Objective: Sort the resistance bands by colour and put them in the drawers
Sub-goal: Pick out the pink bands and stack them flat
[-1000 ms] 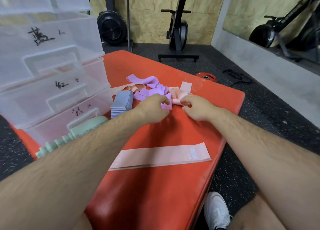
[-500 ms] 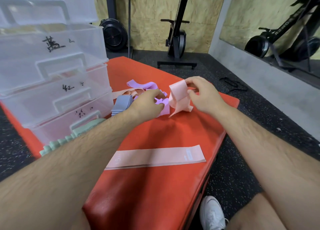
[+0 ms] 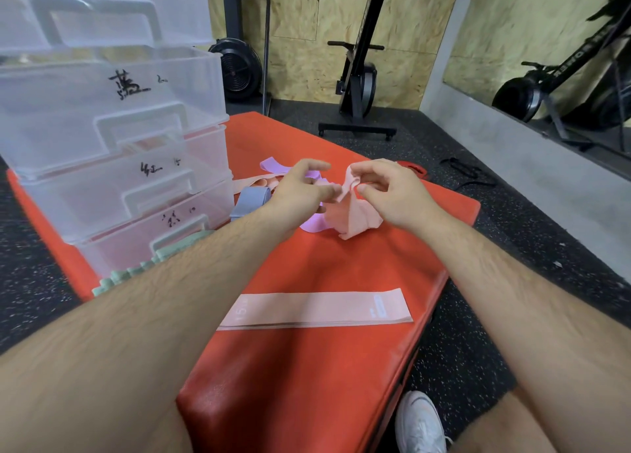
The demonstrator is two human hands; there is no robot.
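Note:
Both hands hold a crumpled pink band [image 3: 348, 218] above the red mat [image 3: 307, 367]. My right hand [image 3: 389, 193] pinches its top edge, and my left hand [image 3: 302, 188] pinches the same edge from the left. Purple bands [image 3: 273, 164] lie tangled behind and under my hands, with another pink band [image 3: 252, 181] among them. A blue-grey stack of bands [image 3: 249, 201] sits beside the drawers. A flat pink band [image 3: 317, 307] lies stretched out near me. Green bands [image 3: 136, 271] lie at the foot of the clear drawer stack [image 3: 112, 138].
The drawers carry handwritten labels and stand on the mat's left side. A white shoe [image 3: 421, 425] shows below the mat's edge. Exercise machines [image 3: 358, 77] stand on the black floor behind, and a black strap [image 3: 467, 176] lies to the right.
My right hand lifted a pink band out of the pile. My left hand let go of the purple band and came up to take the pink band's edge.

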